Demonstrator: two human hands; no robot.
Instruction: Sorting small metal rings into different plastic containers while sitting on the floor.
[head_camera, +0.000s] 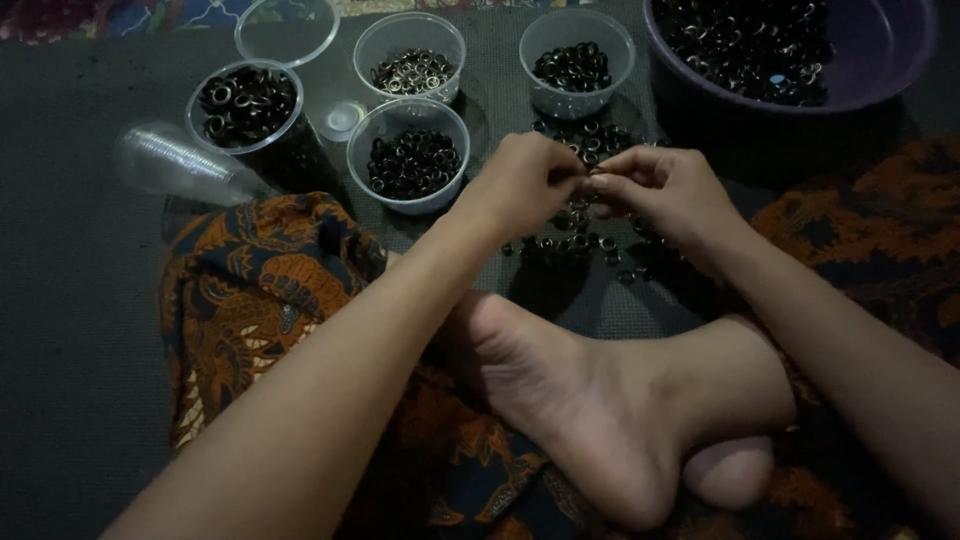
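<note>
My left hand (520, 185) and my right hand (665, 195) meet fingertip to fingertip above a loose scatter of small dark metal rings (575, 240) on the dark mat (80, 300). Both hands pinch something tiny between the fingers where they touch; it looks like one of the rings, but it is mostly hidden. My bare foot (600, 400) lies just below the hands, resting on patterned orange and black cloth (260, 300).
Several clear plastic cups hold rings: one at the left (245, 105), one just left of my left hand (410, 160), two at the back (410, 60) (577, 62). A purple basin (870, 60) of rings sits far right. Stacked empty cups (175, 160) lie on their side.
</note>
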